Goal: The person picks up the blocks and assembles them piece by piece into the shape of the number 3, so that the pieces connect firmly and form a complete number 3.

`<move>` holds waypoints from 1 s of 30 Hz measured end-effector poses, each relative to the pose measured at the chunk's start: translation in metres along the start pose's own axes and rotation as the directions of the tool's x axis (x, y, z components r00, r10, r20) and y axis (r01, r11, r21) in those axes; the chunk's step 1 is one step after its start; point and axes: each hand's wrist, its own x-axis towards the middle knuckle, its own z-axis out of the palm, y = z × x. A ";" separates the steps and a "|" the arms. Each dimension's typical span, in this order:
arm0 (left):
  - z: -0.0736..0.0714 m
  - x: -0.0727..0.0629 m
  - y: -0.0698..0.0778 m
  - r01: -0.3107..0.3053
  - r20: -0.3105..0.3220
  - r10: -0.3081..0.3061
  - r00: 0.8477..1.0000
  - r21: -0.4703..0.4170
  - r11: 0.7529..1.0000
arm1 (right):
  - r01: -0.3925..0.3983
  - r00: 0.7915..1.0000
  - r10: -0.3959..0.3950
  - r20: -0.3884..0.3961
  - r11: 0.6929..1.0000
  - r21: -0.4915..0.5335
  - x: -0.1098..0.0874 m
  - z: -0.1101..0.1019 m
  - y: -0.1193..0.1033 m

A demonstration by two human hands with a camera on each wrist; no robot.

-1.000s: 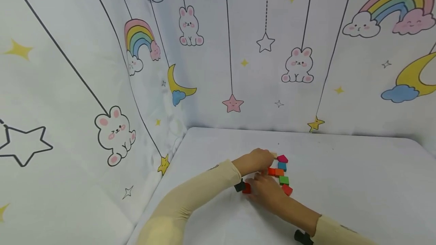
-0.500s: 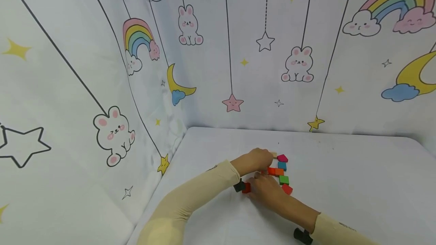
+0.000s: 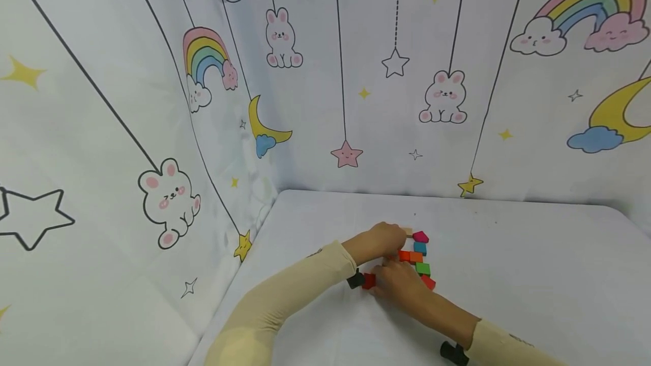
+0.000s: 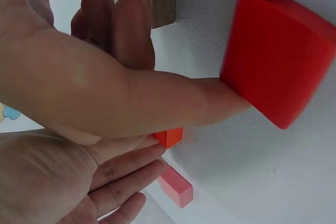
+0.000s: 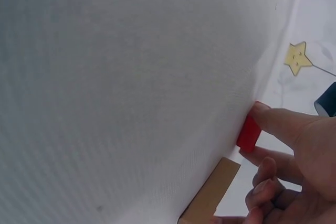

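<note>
My right hand (image 3: 404,284) pinches a flat red block (image 5: 249,132) between thumb and fingers, just above or on the white table. The same red block looks large in the left wrist view, and a black wrist camera (image 3: 355,279) sits close beside it. My left hand (image 3: 383,240) reaches over the far side of a row of coloured blocks. In the left wrist view its fingers (image 4: 128,169) lie extended, their tips against or close to an orange-red block (image 4: 172,137); its thumb is hidden. A pink block (image 4: 177,186) lies near those fingertips.
Right of the hands stand a crimson pentagon block (image 3: 421,236), a blue block (image 3: 419,248), an orange block (image 3: 416,257), a green block (image 3: 422,269) and a red block (image 3: 429,282). A wooden block (image 5: 212,192) lies by the right hand. A patterned cloth surrounds the table (image 3: 534,275).
Both hands stay almost in place. My right hand, with the red block, shifts very slightly right and covers more of the red block at the row's near end.
</note>
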 end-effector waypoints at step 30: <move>0.004 -0.002 0.001 0.000 -0.025 0.001 1.000 0.060 0.998 | -0.069 0.997 0.064 0.038 0.989 0.132 -0.010 -0.003 0.018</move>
